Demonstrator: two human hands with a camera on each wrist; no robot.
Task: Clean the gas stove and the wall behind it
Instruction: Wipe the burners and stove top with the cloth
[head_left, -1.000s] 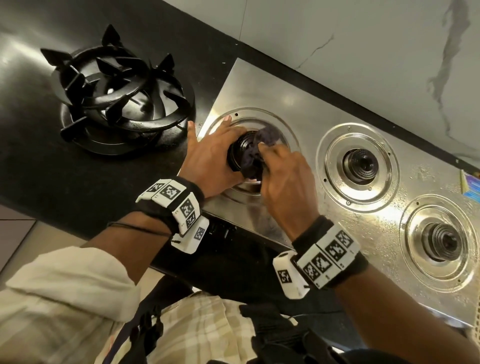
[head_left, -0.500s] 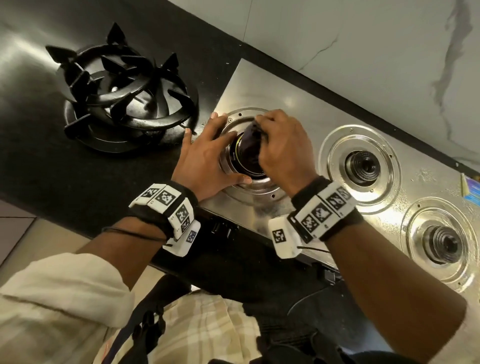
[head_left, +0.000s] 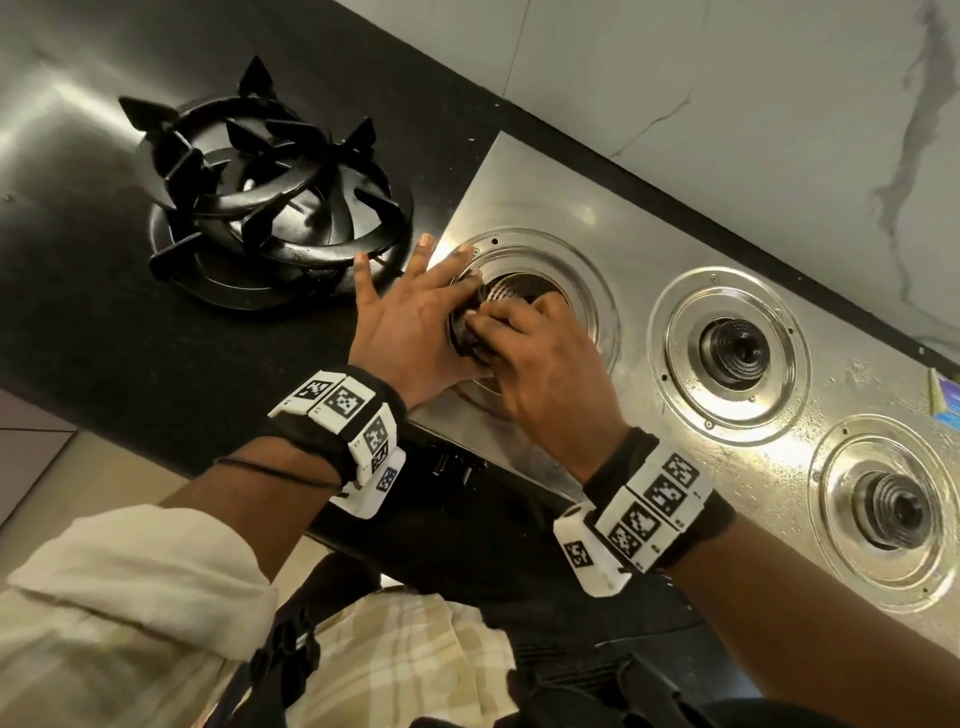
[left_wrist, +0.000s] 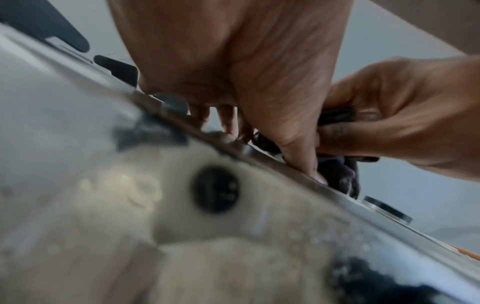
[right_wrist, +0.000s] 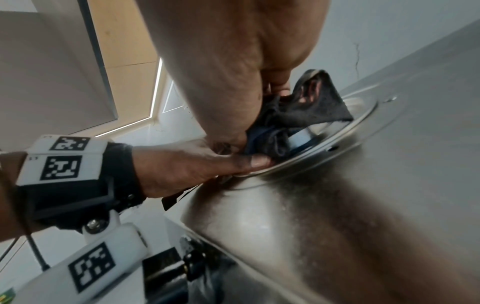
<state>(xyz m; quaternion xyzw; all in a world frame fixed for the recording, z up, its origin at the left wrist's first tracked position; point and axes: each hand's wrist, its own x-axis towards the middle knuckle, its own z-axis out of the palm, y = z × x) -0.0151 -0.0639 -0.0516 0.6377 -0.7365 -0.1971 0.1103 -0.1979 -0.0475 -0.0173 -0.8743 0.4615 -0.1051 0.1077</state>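
A steel three-burner gas stove sits against a pale marbled wall. My left hand cups the dark left burner between index finger and thumb. Its other fingers spread straight over the stove's left edge. The left thumb lies on the burner's ring. My right hand grips a dark cloth bunched against the near side of that burner. In the left wrist view the cloth hangs just under my right fingers. In the head view my hands hide most of the cloth.
Black pan supports are stacked on the dark counter left of the stove. The middle burner and right burner stand bare in their rings. Wet droplets speckle the steel. A blue packet lies at the right edge.
My right hand carried the cloth from the burner's near side over to its far side and back again. My left hand stayed on the burner, its outer fingers spreading wider.
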